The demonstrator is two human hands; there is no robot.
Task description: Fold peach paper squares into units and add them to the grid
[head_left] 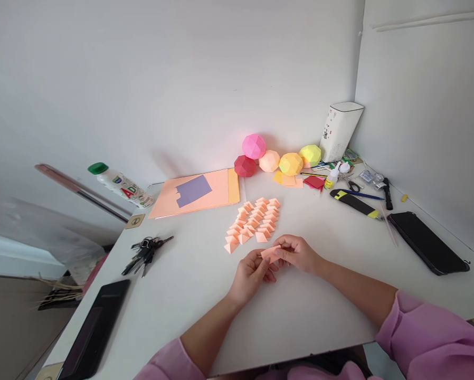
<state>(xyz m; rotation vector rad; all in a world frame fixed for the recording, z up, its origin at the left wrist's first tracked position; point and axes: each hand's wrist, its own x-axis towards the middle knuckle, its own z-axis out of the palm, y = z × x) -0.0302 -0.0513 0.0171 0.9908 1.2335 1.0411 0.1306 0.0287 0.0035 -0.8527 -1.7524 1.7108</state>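
Observation:
Between my two hands, over the near middle of the table, is a small peach paper piece (269,254). My left hand (249,274) pinches its left end between thumb and fingers. At its right end, my right hand (298,253) grips it with thumb and fingertips. Part of the paper is hidden behind the fingers, so its exact folds cannot be made out. Just beyond the hands, folded peach paper units (256,219) stand in three rough rows on the white table (308,322).
Faceted paper balls (291,164) sit by the wall. Left are peach sheets (161,200), a purple sheet (193,191), a white bottle (122,186), keys (147,252) and a dark flat device (96,327). Right are a glue bottle (332,177), cutter knife (356,204) and black phone (427,243).

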